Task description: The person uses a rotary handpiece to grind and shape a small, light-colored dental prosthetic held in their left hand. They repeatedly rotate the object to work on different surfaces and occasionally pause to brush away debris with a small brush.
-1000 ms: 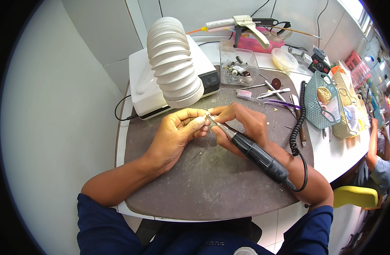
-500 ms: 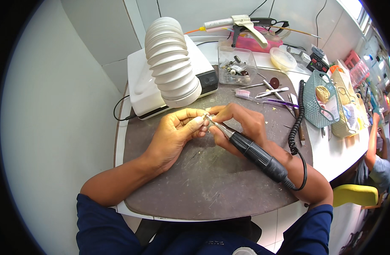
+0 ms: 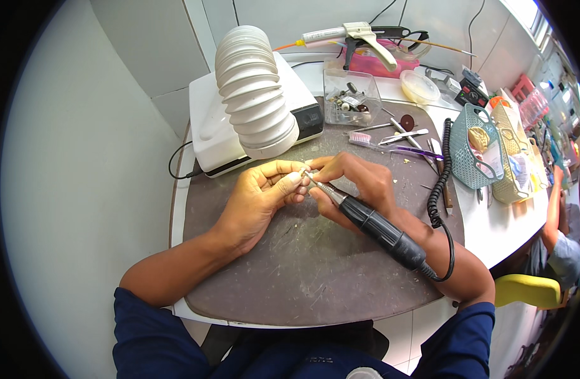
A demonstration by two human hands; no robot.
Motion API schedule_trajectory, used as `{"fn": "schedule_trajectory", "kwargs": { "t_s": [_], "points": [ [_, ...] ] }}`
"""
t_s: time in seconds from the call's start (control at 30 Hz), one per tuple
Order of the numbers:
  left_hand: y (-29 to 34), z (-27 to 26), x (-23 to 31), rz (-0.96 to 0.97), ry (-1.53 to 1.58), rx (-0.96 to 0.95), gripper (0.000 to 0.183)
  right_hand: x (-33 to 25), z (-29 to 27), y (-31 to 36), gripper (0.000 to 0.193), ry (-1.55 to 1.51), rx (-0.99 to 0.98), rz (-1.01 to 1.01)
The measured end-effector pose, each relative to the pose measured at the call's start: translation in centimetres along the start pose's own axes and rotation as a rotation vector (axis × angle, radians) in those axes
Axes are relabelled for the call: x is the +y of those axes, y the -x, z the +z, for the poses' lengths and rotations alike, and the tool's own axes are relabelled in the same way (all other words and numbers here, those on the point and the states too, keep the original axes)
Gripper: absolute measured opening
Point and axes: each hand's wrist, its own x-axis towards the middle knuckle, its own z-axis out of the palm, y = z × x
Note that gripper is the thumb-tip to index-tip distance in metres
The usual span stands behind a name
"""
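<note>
My left hand (image 3: 262,201) pinches a small pale piece (image 3: 304,172) between thumb and fingers; its kind is too small to make out. In my right hand (image 3: 360,186) lies a rotary handpiece (image 3: 381,230) with a black body and a silver nose. Its thin tip points up and left and meets the piece at my left fingertips. The right fingertips are close beside the left ones, partly hiding the piece. Both hands are above the brown mat (image 3: 290,265), below the mouth of a white ribbed hose (image 3: 257,95).
The hose rises from a white machine (image 3: 208,120). Behind the hands are a clear box (image 3: 352,98) of small parts, a pink toothbrush (image 3: 360,138), tweezers (image 3: 403,136) and a dark disc (image 3: 407,122). A coiled cord (image 3: 438,189) runs right, beside baskets (image 3: 476,148). Another person (image 3: 562,252) sits far right.
Both hands stay in nearly the same place. The right fingers and handpiece have shifted very slightly to the left at the piece.
</note>
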Motion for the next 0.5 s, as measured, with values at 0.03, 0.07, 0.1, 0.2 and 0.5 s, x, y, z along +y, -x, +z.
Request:
{"fn": "schedule_trajectory", "kwargs": {
  "t_s": [0.03, 0.07, 0.1, 0.2, 0.5],
  "points": [
    [-0.04, -0.04, -0.08, -0.001, 0.004, -0.002, 0.024, -0.06, -0.09, 0.00, 0.022, 0.018, -0.028, -0.004],
    [-0.03, -0.12, -0.13, -0.001, 0.007, -0.002, 0.024, -0.21, -0.21, -0.07, 0.022, 0.035, -0.056, -0.010],
    [-0.02, -0.17, -0.15, -0.002, 0.010, -0.002, 0.025, -0.28, -0.27, -0.11, 0.022, 0.051, -0.083, -0.015],
    [0.04, 0.04, 0.13, -0.004, 0.004, -0.010, 0.025, -0.13, -0.19, 0.01, 0.021, 0.027, -0.025, 0.017],
    [0.05, -0.04, 0.01, 0.002, 0.001, -0.005, 0.024, -0.34, 0.04, -0.04, 0.021, 0.031, -0.015, 0.000]
  ]
}}
